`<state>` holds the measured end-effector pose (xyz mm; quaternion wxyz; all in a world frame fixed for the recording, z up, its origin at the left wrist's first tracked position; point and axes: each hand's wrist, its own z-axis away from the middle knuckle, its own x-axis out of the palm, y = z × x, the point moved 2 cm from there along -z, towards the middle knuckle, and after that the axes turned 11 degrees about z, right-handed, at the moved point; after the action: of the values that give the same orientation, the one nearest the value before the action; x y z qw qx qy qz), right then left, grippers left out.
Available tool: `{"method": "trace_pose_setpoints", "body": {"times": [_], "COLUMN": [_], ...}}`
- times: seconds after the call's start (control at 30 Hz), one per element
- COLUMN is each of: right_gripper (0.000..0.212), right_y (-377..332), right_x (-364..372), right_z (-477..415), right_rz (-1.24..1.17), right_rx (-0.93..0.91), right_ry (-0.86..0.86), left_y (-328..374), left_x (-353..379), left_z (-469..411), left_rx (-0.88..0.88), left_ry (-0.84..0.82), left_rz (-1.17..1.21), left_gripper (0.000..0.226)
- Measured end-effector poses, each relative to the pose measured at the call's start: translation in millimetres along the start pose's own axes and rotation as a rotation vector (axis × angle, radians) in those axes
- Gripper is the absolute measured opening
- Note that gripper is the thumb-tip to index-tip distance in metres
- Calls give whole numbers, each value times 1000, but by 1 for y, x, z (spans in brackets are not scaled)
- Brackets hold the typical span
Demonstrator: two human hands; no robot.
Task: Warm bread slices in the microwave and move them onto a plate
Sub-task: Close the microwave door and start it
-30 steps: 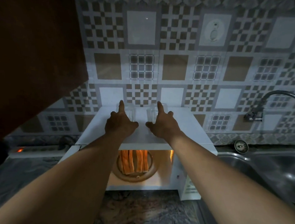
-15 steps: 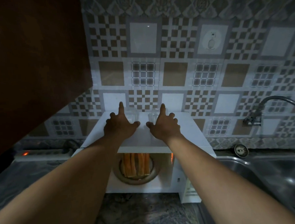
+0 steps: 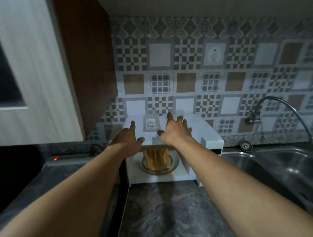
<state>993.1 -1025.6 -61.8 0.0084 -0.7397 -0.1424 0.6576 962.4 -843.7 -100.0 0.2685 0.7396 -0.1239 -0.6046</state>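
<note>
A white microwave [image 3: 209, 132] stands on the dark counter against the tiled wall, its cavity exposed. Inside, several bread slices [image 3: 156, 159] stand on edge on the round glass turntable [image 3: 174, 164]. My left hand [image 3: 128, 137] hovers over the microwave's front top edge, fingers spread, holding nothing. My right hand [image 3: 174, 130] is stretched over the top a little further back, fingers apart and empty. Two clear glasses [image 3: 151, 121] stand on the microwave top just beyond my fingertips; my right hand partly hides the second one. No plate is in view.
The open microwave door [image 3: 121, 179] hangs dark at the left of the cavity. A steel sink [image 3: 279, 165] with a curved tap [image 3: 284, 103] lies to the right. A power strip with a lit orange switch [image 3: 55, 159] sits at the left. Wooden cabinet above left.
The view has pulled back and tilted up. Both hands have drawn back from the glasses toward the microwave's front edge, and the left glass now shows uncovered. The cavity light looks dimmer.
</note>
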Motion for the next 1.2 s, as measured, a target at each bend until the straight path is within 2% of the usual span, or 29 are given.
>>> {"method": "trace_pose_setpoints", "body": {"times": [0.2,0.37,0.5,0.7,0.87,1.2], "right_gripper": [80,77,74,72,64,62], "right_y": [-32,-58,-77,-107,-132,-151], "right_x": [11,20,31,62,80,95], "right_z": [76,116,130,169,196,240], "right_rz": [-14,54,37,-6,-72,-127], "right_rx": [0,-16,-58,-79,-51,143], "right_ry": [-37,-64,-65,-143,-120,-190], "left_y": [-47,-65,-78,-90,-97,-102], "left_x": [-19,-39,-48,-43,-41,-33], "left_z": [63,94,103,113,117,115], "left_rx": [59,84,33,57,134,268], "left_ry": [-73,-73,-102,-168,-200,-297], "left_rz": [-12,-72,-48,-126,-156,-162], "left_gripper": [74,42,22,39,45,55]}}
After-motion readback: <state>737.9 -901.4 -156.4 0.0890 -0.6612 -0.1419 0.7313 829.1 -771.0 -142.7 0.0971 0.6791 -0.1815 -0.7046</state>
